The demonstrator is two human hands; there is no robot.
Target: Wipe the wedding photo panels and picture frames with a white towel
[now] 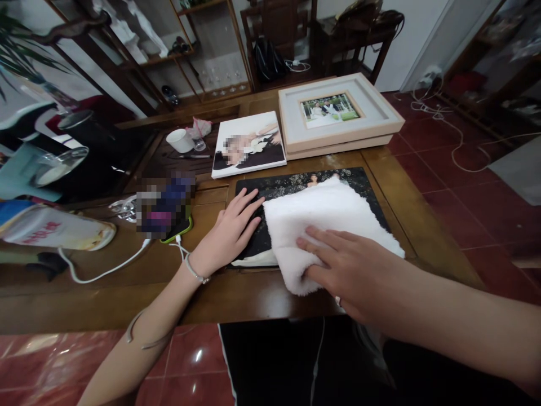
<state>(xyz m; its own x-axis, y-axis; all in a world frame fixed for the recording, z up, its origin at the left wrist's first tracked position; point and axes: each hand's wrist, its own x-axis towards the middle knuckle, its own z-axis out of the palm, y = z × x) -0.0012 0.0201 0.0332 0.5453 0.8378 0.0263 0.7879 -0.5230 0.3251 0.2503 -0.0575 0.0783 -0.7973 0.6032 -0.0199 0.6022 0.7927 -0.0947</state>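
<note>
Head view: two hands on a dark picture panel with a white cloth

Left hand (234, 225) spread open, grasping nothing, its fingers resting on the left side of the dark picture panel (279, 183); right hand (350, 265) partly curled, with hold of the fluffy white cloth (321, 208), which it presses over the panel's middle and right. The panel lies flat near the front edge of the wooden table (253, 301). Beyond it lie a white-edged photo print (253, 141) and, touching or just beside this, a pale box frame (344, 138). A green-edged phone (180, 230) lies left of the left hand, near a white charging cable (105, 276)
</note>
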